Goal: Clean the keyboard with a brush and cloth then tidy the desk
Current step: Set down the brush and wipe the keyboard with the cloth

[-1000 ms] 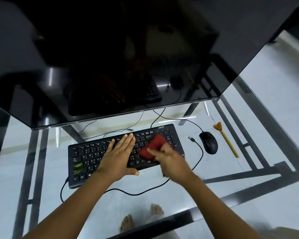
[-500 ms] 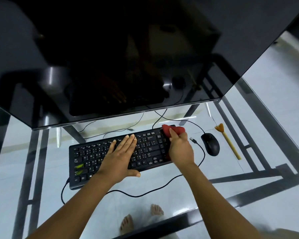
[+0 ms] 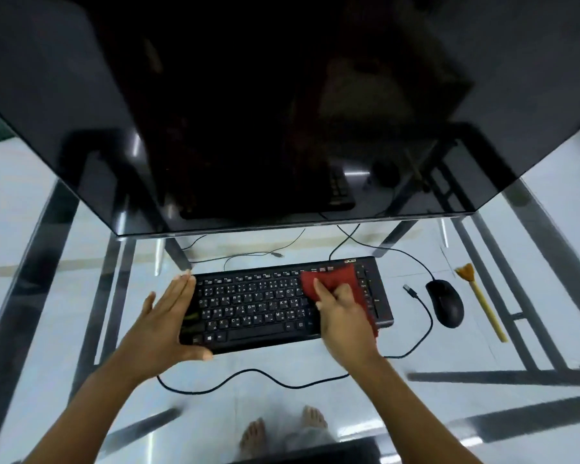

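The keyboard [image 3: 265, 306] lies under both hands. The left hand [image 3: 163, 324], fingers straight, has slid off the keys to brace its left end. The right hand [image 3: 344, 316] grips the cloth [image 3: 335, 281], wiping back from the far corner. The brush [image 3: 481, 303] lies further right, so tidying likely remains.

Lettering on the keyboard [image 3: 258, 306]
A pale logo [image 3: 350, 260] at its 1 o'clock corner reads "acer"; white legends on the keys [image 3: 248, 301] are mostly blurred, though K, L, B, N and M can be made out.
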Demonstrator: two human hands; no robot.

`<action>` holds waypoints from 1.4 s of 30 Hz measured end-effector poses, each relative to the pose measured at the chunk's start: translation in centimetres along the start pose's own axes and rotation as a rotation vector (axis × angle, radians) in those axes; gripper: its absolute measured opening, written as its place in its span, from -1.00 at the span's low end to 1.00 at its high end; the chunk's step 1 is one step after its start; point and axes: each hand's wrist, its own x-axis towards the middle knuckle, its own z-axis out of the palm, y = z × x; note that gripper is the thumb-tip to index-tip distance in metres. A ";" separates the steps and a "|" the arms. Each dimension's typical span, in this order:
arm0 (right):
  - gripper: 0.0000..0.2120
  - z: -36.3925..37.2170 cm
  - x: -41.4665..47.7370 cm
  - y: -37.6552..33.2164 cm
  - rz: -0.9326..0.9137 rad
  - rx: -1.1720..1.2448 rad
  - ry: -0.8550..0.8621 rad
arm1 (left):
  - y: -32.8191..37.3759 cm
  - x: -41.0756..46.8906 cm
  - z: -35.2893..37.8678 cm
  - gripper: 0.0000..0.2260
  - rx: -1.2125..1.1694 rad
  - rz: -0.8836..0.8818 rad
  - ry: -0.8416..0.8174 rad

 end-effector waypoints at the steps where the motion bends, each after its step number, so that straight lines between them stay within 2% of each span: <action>1: -0.50 0.5 -0.8 -2.0 -0.129 0.000 -0.048 | -0.2 -0.2 0.1 0.26 -0.026 0.012 -0.002; 3: -0.46 1.1 -1.7 -4.8 -0.422 0.012 -0.219 | -0.2 -0.3 0.2 0.27 -0.075 0.028 0.015; 4: -0.45 1.0 -1.1 -5.2 -0.516 0.038 -0.283 | -0.3 -0.3 0.1 0.27 -0.080 0.033 0.028; 5: -0.46 1.1 0.0 -4.8 -0.525 0.070 -0.300 | -0.5 -0.3 0.1 0.28 -0.077 0.033 0.043; 6: -0.49 1.0 1.1 -4.3 -0.446 0.129 -0.280 | -0.8 -0.5 0.2 0.28 -0.074 0.023 0.057; 8: -0.50 1.3 3.2 -2.4 -0.157 0.197 -0.125 | -1.4 -0.9 0.5 0.27 -0.097 0.003 0.077; 10: -0.48 1.7 3.3 -2.9 0.017 0.077 -0.021 | -1.5 -1.1 0.9 0.26 -0.168 0.016 0.078; 12: -0.48 2.2 1.7 -6.5 -0.105 0.030 -0.083 | -1.4 -1.3 1.1 0.27 -0.240 0.024 0.091; 15: -0.46 2.9 -0.8 -10.9 -0.553 0.046 -0.285 | -1.6 -1.3 1.1 0.27 -0.291 0.032 0.111; 16: -0.43 3.0 -0.4 -10.9 -0.603 0.052 -0.307 | -1.7 -1.4 1.1 0.26 -0.299 0.041 0.112; 18: -0.44 3.0 1.2 -9.1 -0.439 0.104 -0.271 | -2.0 -1.4 1.1 0.25 -0.314 0.040 0.105; 20: -0.49 3.1 1.4 -7.4 -0.280 0.076 -0.157 | -2.2 -1.3 1.3 0.25 -0.317 0.032 0.103; 21: -0.50 3.2 0.8 -7.9 -0.288 0.050 -0.154 | -2.3 -1.3 1.4 0.25 -0.312 0.038 0.110; 24: -0.46 4.3 -1.6 -12.0 -0.507 0.066 -0.258 | -2.5 -1.2 1.7 0.25 -0.281 0.071 0.134; 26: -0.45 4.7 -1.0 -13.5 -0.574 0.052 -0.190 | -2.5 -1.2 1.7 0.25 -0.285 0.074 0.134; 27: -0.45 4.6 0.1 -13.4 -0.501 0.094 -0.180 | -2.4 -1.2 1.6 0.24 -0.295 0.071 0.129; 29: -0.48 4.5 2.2 -11.9 -0.241 0.213 -0.147 | -2.4 -1.3 1.5 0.24 -0.316 0.062 0.130; 30: -0.47 4.4 2.5 -11.5 -0.170 0.185 -0.097 | -2.4 -1.3 1.5 0.24 -0.323 0.058 0.132; 32: -0.44 4.8 1.2 -12.8 -0.228 0.074 -0.082 | -2.5 -1.2 1.7 0.24 -0.310 0.066 0.146; 35: -0.51 5.3 -1.6 -15.1 -0.580 0.077 -0.220 | -2.7 -1.2 1.9 0.22 -0.275 0.087 0.159; 36: -0.49 4.9 -1.1 -15.0 -0.612 0.065 -0.222 | -2.8 -1.2 1.8 0.22 -0.274 0.090 0.157; 37: -0.47 4.7 0.1 -14.4 -0.547 0.044 -0.217 | -2.7 -1.2 1.7 0.23 -0.279 0.090 0.151; 40: -0.43 4.3 4.0 -12.1 -0.175 0.004 -0.085 | -2.8 -1.2 1.7 0.24 -0.303 0.091 0.143; 41: -0.43 4.2 4.0 -12.4 -0.149 0.000 -0.086 | -2.8 -1.2 1.7 0.24 -0.309 0.090 0.142; 42: -0.42 4.2 3.5 -13.3 -0.208 0.009 -0.125 | -2.9 -1.2 1.8 0.24 -0.311 0.090 0.145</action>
